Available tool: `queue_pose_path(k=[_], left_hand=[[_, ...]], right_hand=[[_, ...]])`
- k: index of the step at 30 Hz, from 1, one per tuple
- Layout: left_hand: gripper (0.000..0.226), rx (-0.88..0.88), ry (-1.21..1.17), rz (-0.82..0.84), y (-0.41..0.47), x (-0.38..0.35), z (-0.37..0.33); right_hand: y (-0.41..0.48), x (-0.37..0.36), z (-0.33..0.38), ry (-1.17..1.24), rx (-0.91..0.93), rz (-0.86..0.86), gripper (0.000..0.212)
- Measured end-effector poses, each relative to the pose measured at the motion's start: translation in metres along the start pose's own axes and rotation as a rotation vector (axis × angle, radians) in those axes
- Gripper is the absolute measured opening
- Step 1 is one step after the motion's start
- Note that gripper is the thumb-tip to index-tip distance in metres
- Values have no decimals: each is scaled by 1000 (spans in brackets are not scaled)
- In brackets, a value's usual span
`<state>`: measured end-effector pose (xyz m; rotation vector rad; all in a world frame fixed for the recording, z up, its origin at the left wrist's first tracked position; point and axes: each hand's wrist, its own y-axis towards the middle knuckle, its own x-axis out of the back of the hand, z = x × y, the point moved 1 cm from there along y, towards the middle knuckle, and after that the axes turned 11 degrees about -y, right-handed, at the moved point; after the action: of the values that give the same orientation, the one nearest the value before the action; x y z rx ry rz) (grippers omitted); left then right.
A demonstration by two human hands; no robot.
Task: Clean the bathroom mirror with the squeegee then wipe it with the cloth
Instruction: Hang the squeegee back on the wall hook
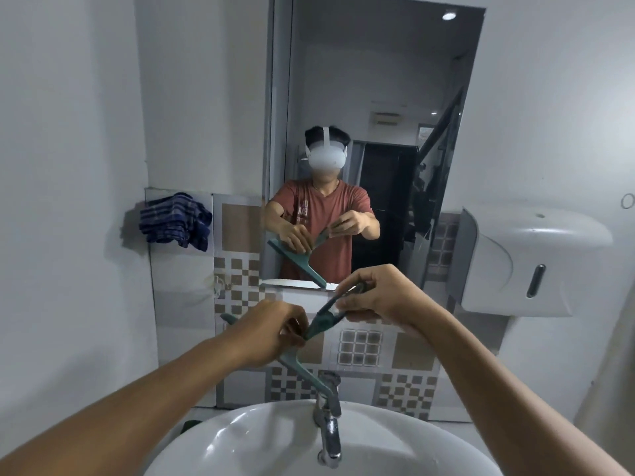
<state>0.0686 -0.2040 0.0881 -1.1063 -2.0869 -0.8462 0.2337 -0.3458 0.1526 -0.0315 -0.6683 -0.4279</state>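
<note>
A teal squeegee (pixel 321 322) is held in front of the tiled wall, below the mirror (pixel 371 97). My left hand (pixel 271 333) grips its blade bar near the middle, and the bar slants down toward the tap. My right hand (pixel 381 293) pinches the end of its handle, up and to the right. The tall mirror reflects the person, both hands and the squeegee. A blue checked cloth (pixel 175 221) hangs on the wall to the left of the mirror, away from both hands.
A white basin (pixel 261 438) with a chrome tap (pixel 328 424) sits directly below my hands. A white paper-towel dispenser (pixel 522 259) is mounted on the right wall. Patterned tiles (pixel 360 348) cover the wall under the mirror. A small ledge runs along the mirror's lower edge.
</note>
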Motion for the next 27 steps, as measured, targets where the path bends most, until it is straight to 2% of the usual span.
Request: queue_pose_path(k=[4,7,9,12,14,18,23,27], left_hand=[[20,11,-253,-100,-5,3,-1],[16,26,-463,-206,-10,10,4],[22,23,-554,-292,-13,17,11],[38,-11,-547,-414,-19,28,24],[42,-42,-534,-444,-23,34,35],[36,-32,-534,-496,-29,41,57],[30,10,-623,-531,-33,45,79],[30,75,-624,-560,-32,48,106]], right_hand=[[13,-19,13,62,55,-67,19],[23,-36,25,120,132,-147,29],[30,-47,30,173,176,-187,31],[44,-65,33,252,235,-184,24],[54,-79,33,330,271,-121,30],[72,-106,33,342,316,-53,42],[96,-138,27,346,284,-48,31],[118,-163,14,331,261,24,42]])
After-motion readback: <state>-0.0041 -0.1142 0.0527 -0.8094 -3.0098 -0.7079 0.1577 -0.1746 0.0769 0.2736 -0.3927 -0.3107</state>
